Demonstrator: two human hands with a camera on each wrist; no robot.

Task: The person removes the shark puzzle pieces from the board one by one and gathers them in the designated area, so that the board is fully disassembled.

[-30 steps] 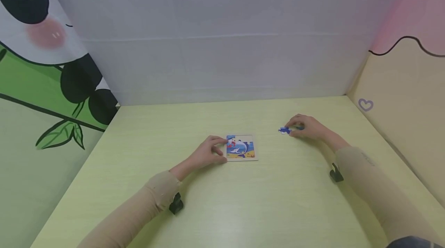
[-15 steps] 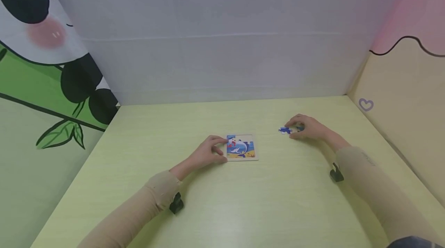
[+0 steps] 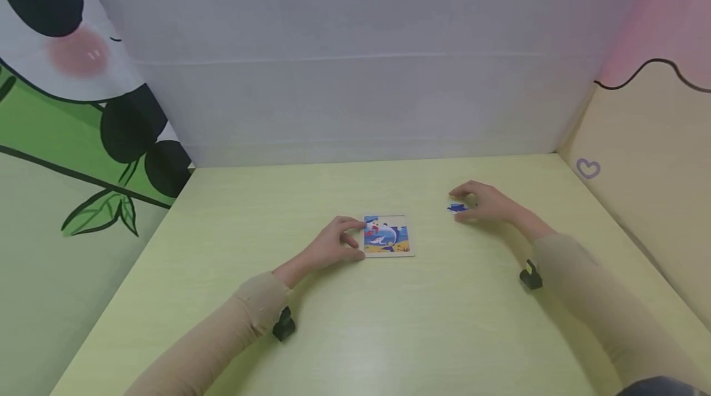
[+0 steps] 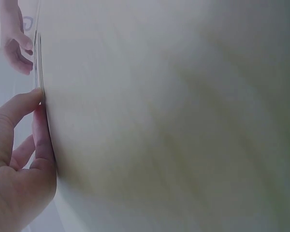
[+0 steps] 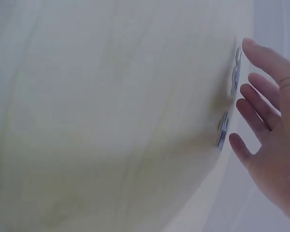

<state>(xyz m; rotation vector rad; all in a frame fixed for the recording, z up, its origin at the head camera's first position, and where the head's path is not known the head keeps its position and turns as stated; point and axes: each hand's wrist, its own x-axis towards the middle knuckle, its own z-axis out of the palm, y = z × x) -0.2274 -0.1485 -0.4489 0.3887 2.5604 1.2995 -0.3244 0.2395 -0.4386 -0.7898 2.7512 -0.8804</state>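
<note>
A small square jigsaw puzzle (image 3: 387,235) with a sea-animal picture lies flat on the table, a pale gap along its upper part. My left hand (image 3: 332,244) holds its left edge, index finger at the upper part and thumb at the lower corner. In the left wrist view, that hand (image 4: 24,159) grips the thin edge of the board (image 4: 37,63). Beyond the puzzle's right side, my right hand (image 3: 484,203) hovers with fingers spread around a blue and white puzzle piece (image 3: 457,208). The right wrist view has two loose pieces, one upper (image 5: 236,72) and one lower (image 5: 223,131), just apart from the fingers.
The pale table (image 3: 378,322) meets a grey-white wall (image 3: 355,100) at the back. Printed panels stand at the left (image 3: 83,198) and right (image 3: 655,155). Dark wrist-worn cameras hang under the left sleeve (image 3: 284,324) and right sleeve (image 3: 531,275).
My right hand has shifted slightly left and its thumb and fingers have spread apart over the loose pieces. The left hand stays on the puzzle's edge. The head view has shifted a little.
</note>
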